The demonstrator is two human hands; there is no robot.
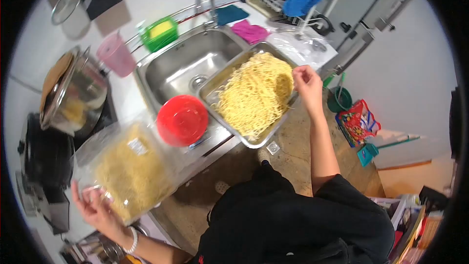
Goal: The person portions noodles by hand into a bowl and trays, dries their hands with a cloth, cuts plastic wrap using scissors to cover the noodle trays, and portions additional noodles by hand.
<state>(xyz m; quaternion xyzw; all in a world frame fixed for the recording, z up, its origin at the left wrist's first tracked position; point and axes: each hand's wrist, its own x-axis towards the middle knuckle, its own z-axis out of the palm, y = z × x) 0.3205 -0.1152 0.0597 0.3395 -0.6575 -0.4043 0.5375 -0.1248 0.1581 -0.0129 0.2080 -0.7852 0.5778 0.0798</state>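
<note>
So it's just one head cam, looking steeply down over the wearer's black shirt (293,220), with the sink (195,58) further off.

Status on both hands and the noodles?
Left hand at noodle bag. Right hand at tray edge. Noodles heaped inside. Red bowl between bag and tray.

Thin yellow noodles (254,93) lie in the rectangular metal tray (211,94), mid-frame. Left sits a round red plastic bowl (182,120).

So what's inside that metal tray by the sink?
The metal tray holds a big heap of yellow noodles. They cover most of its bottom, so whatever lies beneath them can't be seen.
</note>
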